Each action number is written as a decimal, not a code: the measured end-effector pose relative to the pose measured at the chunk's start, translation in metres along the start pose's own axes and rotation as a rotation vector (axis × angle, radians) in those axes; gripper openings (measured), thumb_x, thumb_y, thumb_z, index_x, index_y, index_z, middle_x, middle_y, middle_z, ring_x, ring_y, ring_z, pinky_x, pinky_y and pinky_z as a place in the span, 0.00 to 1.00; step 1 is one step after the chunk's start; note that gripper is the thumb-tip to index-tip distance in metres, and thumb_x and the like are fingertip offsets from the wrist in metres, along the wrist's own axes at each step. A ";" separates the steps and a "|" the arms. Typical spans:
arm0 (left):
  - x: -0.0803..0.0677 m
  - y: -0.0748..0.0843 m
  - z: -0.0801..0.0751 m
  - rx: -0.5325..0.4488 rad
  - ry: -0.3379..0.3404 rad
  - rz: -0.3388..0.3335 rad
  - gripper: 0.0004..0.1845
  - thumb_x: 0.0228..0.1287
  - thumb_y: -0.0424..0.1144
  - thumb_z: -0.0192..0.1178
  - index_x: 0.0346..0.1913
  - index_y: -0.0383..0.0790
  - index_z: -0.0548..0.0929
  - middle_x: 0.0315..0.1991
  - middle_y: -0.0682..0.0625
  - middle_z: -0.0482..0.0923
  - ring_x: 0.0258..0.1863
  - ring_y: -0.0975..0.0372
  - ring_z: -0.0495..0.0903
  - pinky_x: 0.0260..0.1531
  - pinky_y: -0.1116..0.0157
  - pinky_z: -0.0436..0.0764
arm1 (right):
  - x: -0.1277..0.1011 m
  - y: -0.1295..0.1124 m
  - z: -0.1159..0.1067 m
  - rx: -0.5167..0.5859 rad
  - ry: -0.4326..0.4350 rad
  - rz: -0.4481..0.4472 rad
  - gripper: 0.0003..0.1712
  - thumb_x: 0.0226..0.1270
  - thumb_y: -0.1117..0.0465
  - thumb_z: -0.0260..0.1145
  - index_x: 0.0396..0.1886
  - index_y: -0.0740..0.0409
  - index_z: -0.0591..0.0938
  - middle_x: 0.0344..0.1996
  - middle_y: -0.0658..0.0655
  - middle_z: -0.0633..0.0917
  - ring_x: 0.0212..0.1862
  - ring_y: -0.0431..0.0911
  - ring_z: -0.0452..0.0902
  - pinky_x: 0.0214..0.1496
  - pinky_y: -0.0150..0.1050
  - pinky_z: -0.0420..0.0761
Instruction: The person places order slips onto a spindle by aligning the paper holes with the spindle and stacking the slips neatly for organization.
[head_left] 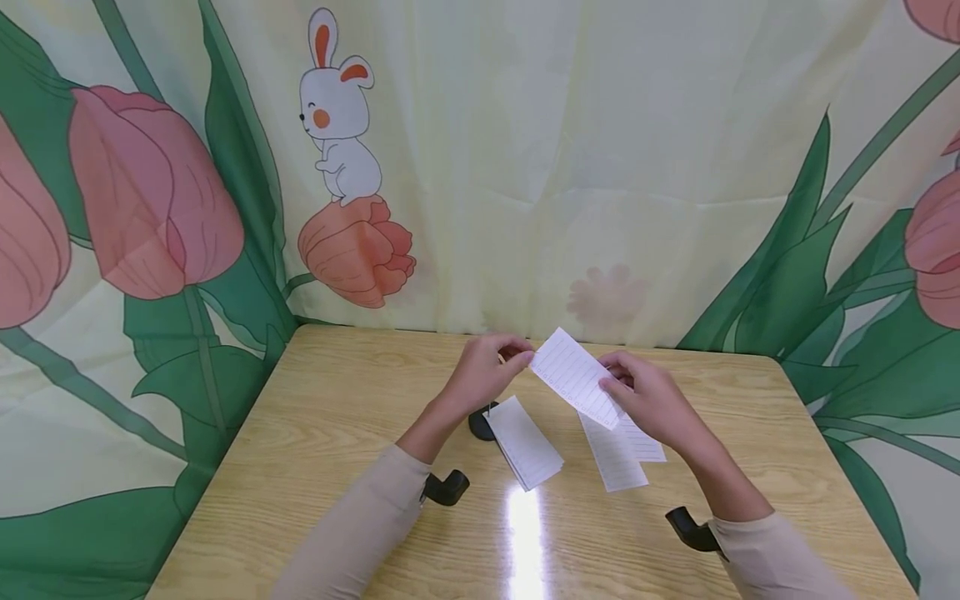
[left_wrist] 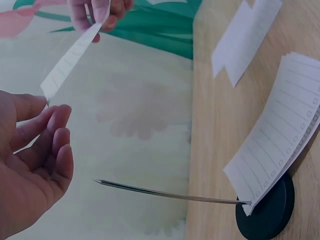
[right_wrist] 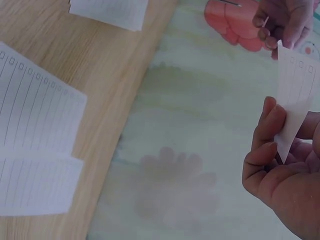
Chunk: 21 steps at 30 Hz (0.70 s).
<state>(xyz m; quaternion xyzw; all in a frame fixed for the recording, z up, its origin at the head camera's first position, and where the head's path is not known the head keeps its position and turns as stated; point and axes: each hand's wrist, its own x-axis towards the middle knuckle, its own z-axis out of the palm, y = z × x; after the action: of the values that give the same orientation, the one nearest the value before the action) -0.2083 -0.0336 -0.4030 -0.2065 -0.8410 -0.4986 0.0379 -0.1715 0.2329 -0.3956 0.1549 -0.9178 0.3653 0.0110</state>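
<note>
Four paper slips (head_left: 573, 377), one spike holder (left_wrist: 267, 212)

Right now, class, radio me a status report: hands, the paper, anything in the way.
Left hand and right hand each pinch one end of lined slip, held above table. Spike holder carries slips. Two loose slips lie beneath.

Spike base (head_left: 481, 425) mostly hidden behind stacked slips (head_left: 525, 442), at 9 o'clock of them. Loose slips (head_left: 615, 454) partly covered by right hand (head_left: 652, 400) and held slip (head_left: 576, 377). Slip print too small to read. Left wrist view: base (left_wrist: 270, 212) cut at 6 o'clock edge.
</note>
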 end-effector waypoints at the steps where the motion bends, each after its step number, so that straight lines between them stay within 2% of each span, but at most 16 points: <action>1: 0.000 0.000 0.000 -0.006 0.000 -0.011 0.07 0.72 0.36 0.64 0.44 0.38 0.90 0.37 0.49 0.88 0.36 0.61 0.80 0.31 0.69 0.77 | 0.001 -0.002 0.001 0.006 0.000 -0.005 0.14 0.75 0.68 0.64 0.57 0.66 0.81 0.43 0.61 0.88 0.43 0.50 0.84 0.40 0.33 0.81; 8: -0.002 -0.002 -0.006 -0.040 0.004 -0.070 0.05 0.72 0.34 0.64 0.42 0.37 0.89 0.35 0.49 0.86 0.34 0.60 0.80 0.32 0.68 0.79 | 0.004 -0.008 0.011 0.045 -0.011 -0.005 0.14 0.75 0.67 0.63 0.57 0.64 0.81 0.42 0.59 0.88 0.42 0.49 0.84 0.39 0.34 0.82; 14: -0.004 -0.006 -0.013 -0.005 0.003 -0.084 0.05 0.72 0.33 0.64 0.40 0.37 0.89 0.35 0.48 0.86 0.33 0.60 0.79 0.33 0.67 0.79 | 0.008 -0.009 0.022 0.077 -0.011 -0.018 0.14 0.74 0.68 0.65 0.56 0.66 0.81 0.43 0.61 0.89 0.43 0.48 0.85 0.41 0.34 0.83; 21: -0.006 -0.014 -0.020 0.035 -0.033 -0.098 0.05 0.73 0.32 0.62 0.39 0.36 0.88 0.34 0.42 0.84 0.30 0.60 0.76 0.29 0.68 0.76 | 0.011 -0.009 0.037 0.101 -0.038 0.013 0.14 0.74 0.67 0.66 0.56 0.65 0.81 0.43 0.60 0.89 0.42 0.48 0.86 0.41 0.36 0.83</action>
<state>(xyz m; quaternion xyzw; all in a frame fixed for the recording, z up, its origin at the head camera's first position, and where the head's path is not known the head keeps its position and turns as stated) -0.2109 -0.0587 -0.4061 -0.1726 -0.8593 -0.4814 0.0031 -0.1763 0.1987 -0.4146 0.1560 -0.8992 0.4083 -0.0167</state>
